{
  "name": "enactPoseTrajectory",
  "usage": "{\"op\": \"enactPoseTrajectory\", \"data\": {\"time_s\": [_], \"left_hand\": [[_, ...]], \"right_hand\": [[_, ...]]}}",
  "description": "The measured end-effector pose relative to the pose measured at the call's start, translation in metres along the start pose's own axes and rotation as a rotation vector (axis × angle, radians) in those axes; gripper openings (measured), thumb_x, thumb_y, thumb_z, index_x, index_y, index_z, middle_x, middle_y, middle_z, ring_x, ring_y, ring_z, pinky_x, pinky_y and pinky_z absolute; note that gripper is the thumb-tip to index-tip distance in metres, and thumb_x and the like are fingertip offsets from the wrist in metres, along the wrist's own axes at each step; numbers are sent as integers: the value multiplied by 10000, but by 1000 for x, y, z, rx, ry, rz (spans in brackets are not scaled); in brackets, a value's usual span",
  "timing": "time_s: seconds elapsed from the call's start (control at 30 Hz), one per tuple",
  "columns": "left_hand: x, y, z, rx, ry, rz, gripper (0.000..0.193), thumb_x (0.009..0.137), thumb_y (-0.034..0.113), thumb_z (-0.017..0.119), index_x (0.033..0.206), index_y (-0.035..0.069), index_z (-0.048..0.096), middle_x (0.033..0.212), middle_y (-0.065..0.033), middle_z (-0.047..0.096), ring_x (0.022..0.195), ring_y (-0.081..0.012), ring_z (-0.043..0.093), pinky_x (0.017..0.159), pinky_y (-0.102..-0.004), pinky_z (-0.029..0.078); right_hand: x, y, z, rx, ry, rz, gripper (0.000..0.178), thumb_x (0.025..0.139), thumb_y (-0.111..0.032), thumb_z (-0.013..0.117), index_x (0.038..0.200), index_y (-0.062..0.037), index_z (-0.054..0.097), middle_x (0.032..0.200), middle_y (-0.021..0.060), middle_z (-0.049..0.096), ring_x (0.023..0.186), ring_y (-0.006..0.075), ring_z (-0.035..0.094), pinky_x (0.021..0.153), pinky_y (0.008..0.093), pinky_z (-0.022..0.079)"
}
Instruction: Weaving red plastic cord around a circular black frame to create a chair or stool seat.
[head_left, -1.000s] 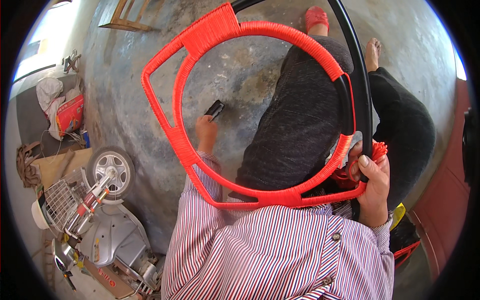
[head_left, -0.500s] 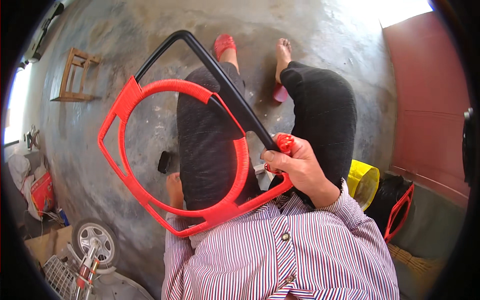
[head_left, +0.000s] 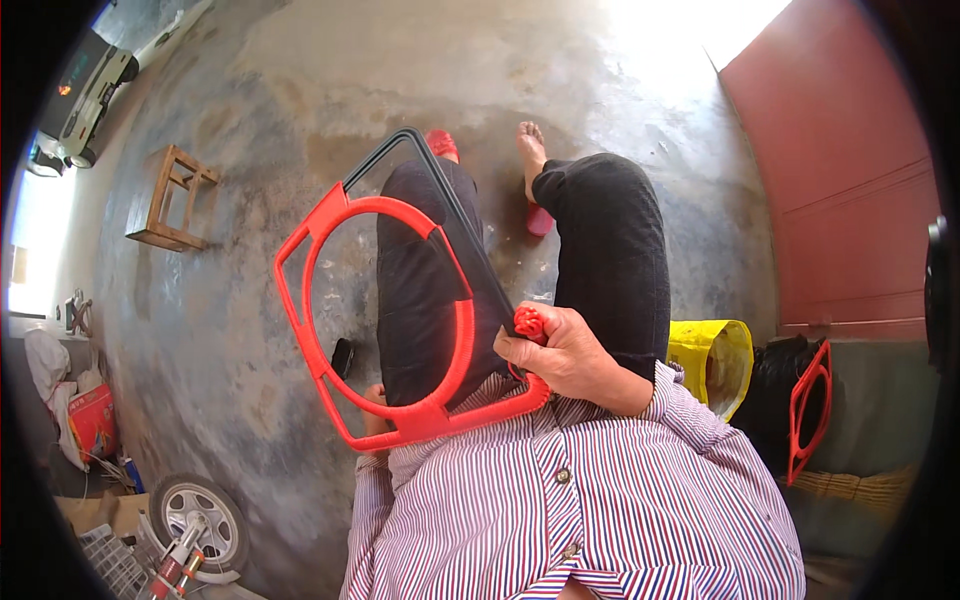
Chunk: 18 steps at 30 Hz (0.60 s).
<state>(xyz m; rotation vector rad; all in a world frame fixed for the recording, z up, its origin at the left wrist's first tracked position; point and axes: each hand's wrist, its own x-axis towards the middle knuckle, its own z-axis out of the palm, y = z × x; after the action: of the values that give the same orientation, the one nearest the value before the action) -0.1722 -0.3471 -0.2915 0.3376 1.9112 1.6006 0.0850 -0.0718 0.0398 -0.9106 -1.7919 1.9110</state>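
Observation:
My right hand (head_left: 582, 362) is closed at the right corner of a black frame (head_left: 462, 225), with a bunched coil of red cord (head_left: 529, 322) held at the thumb and fingers. Glossy red cord covers much of the frame, including a round ring (head_left: 462, 345) inside it. Its top and right bars are bare black. The frame is tilted over my lap. Low on the left, my left hand (head_left: 375, 393) rests beside my thigh, partly behind the frame; its fingers cannot be made out.
A wooden stool (head_left: 170, 235) lies tipped on the concrete floor. A dark object (head_left: 343, 357) is by my left leg. At right are a yellow bag (head_left: 690, 350), a black bag (head_left: 775, 385) and another red-wrapped frame (head_left: 795, 415). A wheel (head_left: 232, 520) stands lower left.
The frame and my right hand appear lower and smaller in the view, the frame also turned slightly. The view itself has shifted, showing more of the vehicle at upper left. My right hand keeps its grip.

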Motion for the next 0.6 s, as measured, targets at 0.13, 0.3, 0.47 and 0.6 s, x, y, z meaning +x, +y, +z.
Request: {"op": "enactPoseTrajectory", "data": {"time_s": [0.13,0.3,0.47,0.6], "left_hand": [[8,7,15,-81,-27,-14,179,790,134,612,936,33,636,950,-148,629,921,-327,597,815,-404,489],[-1,10,17,-169,-56,-36,191,804,155,597,946,33,633,959,-150,630,924,-327,598,817,-406,490],[-21,11,9,-249,-63,-62,205,818,176,581,956,32,631,967,-153,631,927,-328,598,818,-407,490],[-48,8,0,-309,-86,-75,219,829,193,568,964,32,629,974,-155,632,929,-328,599,820,-408,491]], "right_hand": [[-6,-7,2,-33,34,43,165,904,-150,655,825,-32,570,706,-45,509,646,36,445,592,224,402],[-8,-4,4,-26,49,22,183,911,-187,657,843,-38,575,710,-44,524,642,37,462,600,218,417],[-9,-6,5,-46,14,35,183,917,-190,649,854,-36,572,715,-39,533,638,37,488,595,213,430],[-11,-4,4,-39,22,8,180,917,-184,649,853,-35,571,715,-40,528,640,36,489,593,215,433]]}}
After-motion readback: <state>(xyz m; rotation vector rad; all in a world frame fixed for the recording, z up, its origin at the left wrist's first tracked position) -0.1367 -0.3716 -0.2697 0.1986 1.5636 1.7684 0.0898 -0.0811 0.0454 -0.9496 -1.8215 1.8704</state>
